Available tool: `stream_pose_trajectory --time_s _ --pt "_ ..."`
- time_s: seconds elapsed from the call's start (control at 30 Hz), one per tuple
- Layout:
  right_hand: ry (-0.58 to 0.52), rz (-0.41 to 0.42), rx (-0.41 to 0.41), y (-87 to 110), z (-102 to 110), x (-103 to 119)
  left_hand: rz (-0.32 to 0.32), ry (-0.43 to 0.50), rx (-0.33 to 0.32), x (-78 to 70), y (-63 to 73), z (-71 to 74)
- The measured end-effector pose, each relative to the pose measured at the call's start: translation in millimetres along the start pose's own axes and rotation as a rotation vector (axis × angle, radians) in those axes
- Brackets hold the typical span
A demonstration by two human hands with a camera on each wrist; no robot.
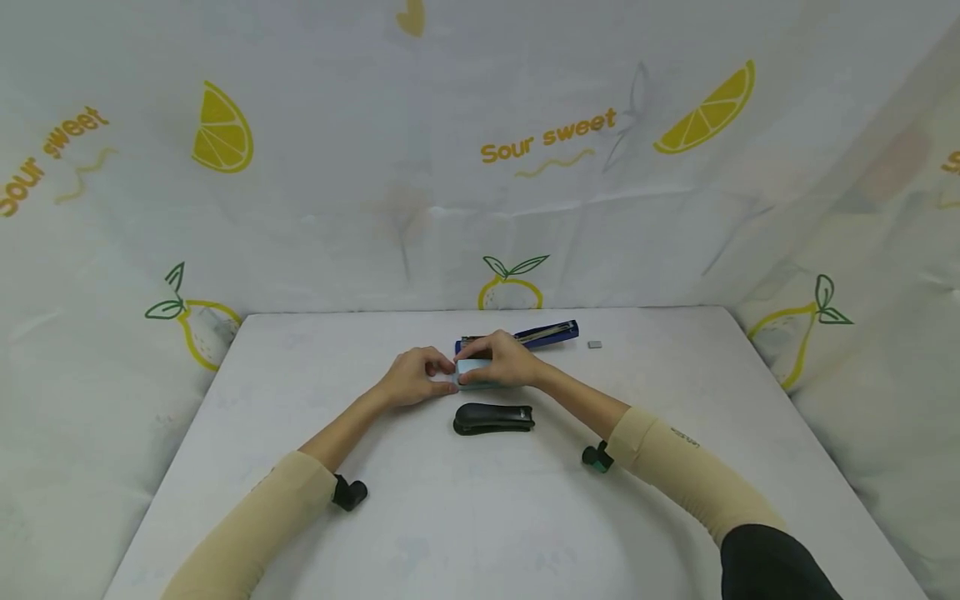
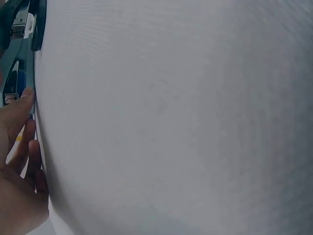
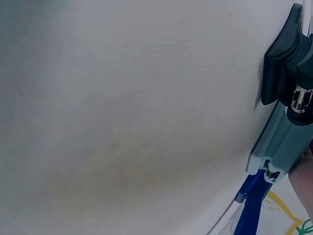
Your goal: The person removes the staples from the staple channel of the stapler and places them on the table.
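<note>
A light blue stapler lies on the table between my two hands. From its right side my right hand grips it, thumb on the near side and fingers over the far side. At the other end, my left hand holds the stapler's tip between thumb and fingers; in the left wrist view the thumb lies along its edge. Nearer to me is a black stapler, touched by neither hand. Behind the hands lies a dark blue stapler with its metal magazine showing, partly hidden by my right hand.
A small grey block of staples lies to the right of the dark blue stapler. The table has a white cover, and a white curtain printed with lemons rises behind its far edge.
</note>
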State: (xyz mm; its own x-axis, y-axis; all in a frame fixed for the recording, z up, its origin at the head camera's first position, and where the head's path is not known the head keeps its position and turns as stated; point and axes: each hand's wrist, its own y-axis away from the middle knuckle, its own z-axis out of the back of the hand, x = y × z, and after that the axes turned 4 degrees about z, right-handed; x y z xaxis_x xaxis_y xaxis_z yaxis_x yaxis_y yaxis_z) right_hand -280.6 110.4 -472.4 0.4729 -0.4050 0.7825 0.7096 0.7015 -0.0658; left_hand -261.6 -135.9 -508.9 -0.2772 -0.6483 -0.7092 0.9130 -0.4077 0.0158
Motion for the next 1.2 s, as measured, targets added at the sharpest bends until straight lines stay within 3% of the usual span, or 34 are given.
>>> stream_pose_trajectory --time_s 0.1,0.33,0.47,0.83,1.2 --pt "-0.031 0.01 -0.006 0.9 1 -1 -0.004 -0.004 -0.001 1.1 0.2 -0.5" --pt "-0.269 -0.01 -0.114 8.0 10 0 -0.004 -0.004 -0.012 5.1 -0.1 -0.4" --pt "-0.307 -0.002 -0.12 13.6 14 0 -0.02 -0.007 -0.018 5.9 0.2 -0.6" --pt "-0.26 -0.037 -0.171 43.5 59 5 -0.008 -0.018 -0.028 3.1 -0.7 -1.8" --pt "-0.173 -0.047 -0.216 77.2 90 -7 -0.023 -0.01 -0.03 3.5 1.4 -2.5"
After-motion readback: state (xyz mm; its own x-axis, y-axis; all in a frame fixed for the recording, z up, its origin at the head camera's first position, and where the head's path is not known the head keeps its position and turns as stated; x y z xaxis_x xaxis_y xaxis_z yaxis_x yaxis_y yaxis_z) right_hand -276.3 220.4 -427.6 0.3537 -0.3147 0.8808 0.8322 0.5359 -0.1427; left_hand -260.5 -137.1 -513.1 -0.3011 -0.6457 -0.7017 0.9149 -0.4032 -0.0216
